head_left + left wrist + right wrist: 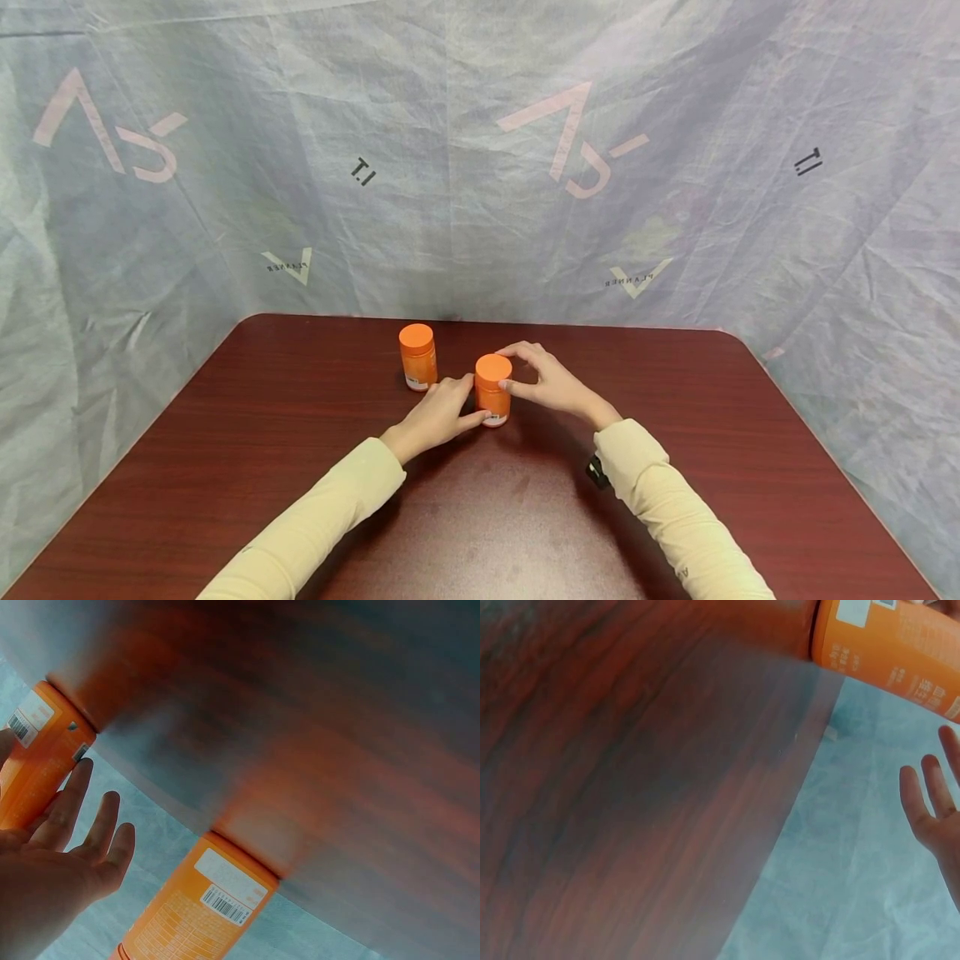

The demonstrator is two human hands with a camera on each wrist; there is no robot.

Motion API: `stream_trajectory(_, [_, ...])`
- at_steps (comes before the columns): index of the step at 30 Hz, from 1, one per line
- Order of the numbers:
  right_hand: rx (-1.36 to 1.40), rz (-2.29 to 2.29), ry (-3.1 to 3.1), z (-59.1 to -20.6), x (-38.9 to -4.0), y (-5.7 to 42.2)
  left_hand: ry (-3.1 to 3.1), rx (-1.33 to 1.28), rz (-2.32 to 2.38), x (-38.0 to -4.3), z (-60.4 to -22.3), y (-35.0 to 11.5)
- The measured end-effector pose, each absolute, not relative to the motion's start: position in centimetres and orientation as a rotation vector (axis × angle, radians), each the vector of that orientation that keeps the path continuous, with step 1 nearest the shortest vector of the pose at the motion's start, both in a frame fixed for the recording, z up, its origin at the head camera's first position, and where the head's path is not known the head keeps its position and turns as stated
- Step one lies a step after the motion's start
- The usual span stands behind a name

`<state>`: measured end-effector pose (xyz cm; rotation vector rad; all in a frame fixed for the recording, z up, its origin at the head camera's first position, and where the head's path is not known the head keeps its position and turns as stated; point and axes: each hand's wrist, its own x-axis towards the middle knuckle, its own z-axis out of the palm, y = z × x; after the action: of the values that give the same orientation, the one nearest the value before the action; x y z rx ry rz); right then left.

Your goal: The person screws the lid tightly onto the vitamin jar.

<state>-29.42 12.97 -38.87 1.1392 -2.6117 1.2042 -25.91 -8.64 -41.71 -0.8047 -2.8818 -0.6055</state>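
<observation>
An orange pill bottle (492, 403) with a screw lid (493, 367) stands upright on the table between both hands. My left hand (436, 419) grips its lower body, thumb in front and fingers around the left side. Up at the lid, my right hand (553, 385) has its thumb on the near right edge and its index finger behind. In the right wrist view the other fingers (934, 796) of that hand spread away from the bottle. A second, matching bottle (418, 360) stands just behind and left of my left hand; its barcode label (226, 903) shows in the left wrist view.
The dark red wood-grain table (225, 467) carries both bottles. Beyond its back edge hangs a wrinkled grey cloth (450, 208) with printed marks, which continues along both sides. A small dark object (597, 472) shows beside the right cuff.
</observation>
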Motion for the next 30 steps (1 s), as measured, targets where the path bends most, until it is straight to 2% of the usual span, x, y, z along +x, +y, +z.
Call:
stream_trajectory(15, [0.963,1.191,-2.632,-39.22,-28.88,12.18,-2.874,-0.800,-0.605,-26.09,-41.87,-8.55])
stream_trajectory(30, [1.106,1.258,-2.627,-39.02,-29.20,12.85,-2.882,-0.795,-0.594,-25.89,-41.82,-8.58])
